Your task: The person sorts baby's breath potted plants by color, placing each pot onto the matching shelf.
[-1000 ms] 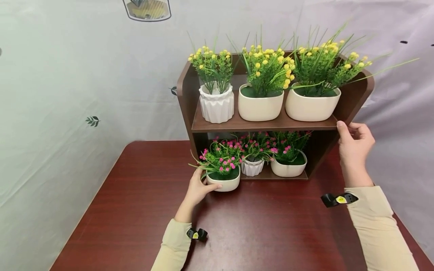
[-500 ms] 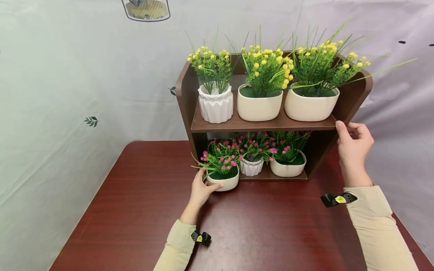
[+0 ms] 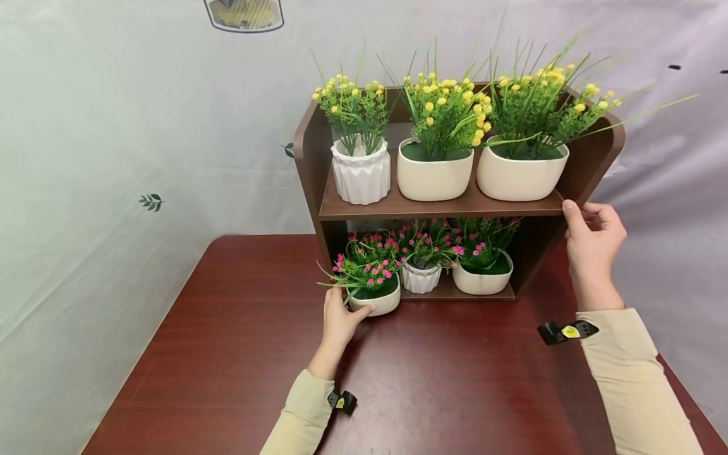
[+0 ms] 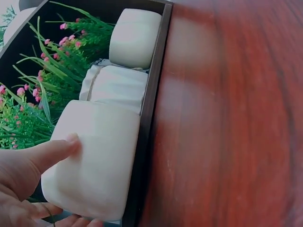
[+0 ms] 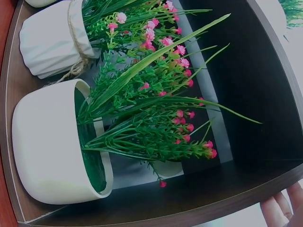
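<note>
My left hand [image 3: 340, 321] grips a cream oval flowerpot [image 4: 102, 156] of pink flowers at the left end of the lower shelf. Its thumb presses the pot's front, and the other fingers go round the far left side, partly hidden. In the left wrist view the pot sits at the shelf's front edge, beside a white ribbed pot [image 4: 116, 87]. My right hand [image 3: 596, 243] holds the right side of the brown two-tier shelf [image 3: 455, 208], thumb on the front edge at the upper board. Its other fingers curl behind the side panel.
On the upper board stand a white ribbed pot [image 3: 362, 177] and two cream pots [image 3: 435, 180] with yellow flowers. Another cream pot [image 3: 483, 282] of pink flowers stands lower right. The shelf rests on a dark red table [image 3: 239, 354] before a pale cloth backdrop [image 3: 170, 114].
My left hand has pushed the cream flowerpot slightly back into the lower shelf, the forearm shifting a little right. The right hand keeps its place on the shelf's side.
</note>
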Tool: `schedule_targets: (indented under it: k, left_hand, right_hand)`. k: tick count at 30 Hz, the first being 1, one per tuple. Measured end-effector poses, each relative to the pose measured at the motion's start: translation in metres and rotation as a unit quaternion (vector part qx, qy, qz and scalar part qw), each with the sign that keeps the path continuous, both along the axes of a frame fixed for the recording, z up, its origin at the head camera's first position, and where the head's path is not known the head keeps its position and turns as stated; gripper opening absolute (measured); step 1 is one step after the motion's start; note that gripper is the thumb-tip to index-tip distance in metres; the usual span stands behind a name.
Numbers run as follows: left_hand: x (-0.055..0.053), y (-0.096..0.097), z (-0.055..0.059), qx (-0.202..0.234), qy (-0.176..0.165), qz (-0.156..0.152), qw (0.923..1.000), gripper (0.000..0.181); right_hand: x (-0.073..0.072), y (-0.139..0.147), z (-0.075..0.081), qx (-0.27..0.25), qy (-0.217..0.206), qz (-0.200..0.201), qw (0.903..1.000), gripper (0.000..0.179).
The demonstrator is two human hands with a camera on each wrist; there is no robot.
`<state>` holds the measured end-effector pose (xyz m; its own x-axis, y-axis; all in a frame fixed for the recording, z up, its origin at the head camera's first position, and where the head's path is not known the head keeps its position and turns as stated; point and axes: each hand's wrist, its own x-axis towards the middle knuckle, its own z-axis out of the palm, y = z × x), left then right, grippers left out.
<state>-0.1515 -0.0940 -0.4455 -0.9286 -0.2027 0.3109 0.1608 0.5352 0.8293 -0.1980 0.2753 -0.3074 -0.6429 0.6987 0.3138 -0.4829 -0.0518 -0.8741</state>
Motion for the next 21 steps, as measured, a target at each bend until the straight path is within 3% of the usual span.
schedule_targets:
  k: [2,7,16,21]
  left_hand:
    - [0.0009,0.0010,-0.0002,-0.020,0.005,0.014,0.9997,0.065]
    - [0.0004,0.0033,-0.0025,-0.012,0.020,0.040,0.9989,0.064]
    - [0.0019,0.0065,-0.0021,0.023,-0.020,0.079,0.9964,0.060]
    - [0.0006,0.0084,-0.0034,-0.008,-0.033,0.108,0.9935,0.056]
  right_hand:
    - [0.0004,-0.0001,0.0001,0.003,0.001,0.000,1.0000,0.019]
    - [0.0007,-0.0003,0.0002,0.010,0.003,-0.001,0.9999,0.019]
    - [0.0007,0.0008,0.0003,0.008,0.003,-0.003,1.0000,0.019]
    - [-0.0007,-0.0005,-0.0005,0.018,-0.005,-0.008,0.9998,0.020]
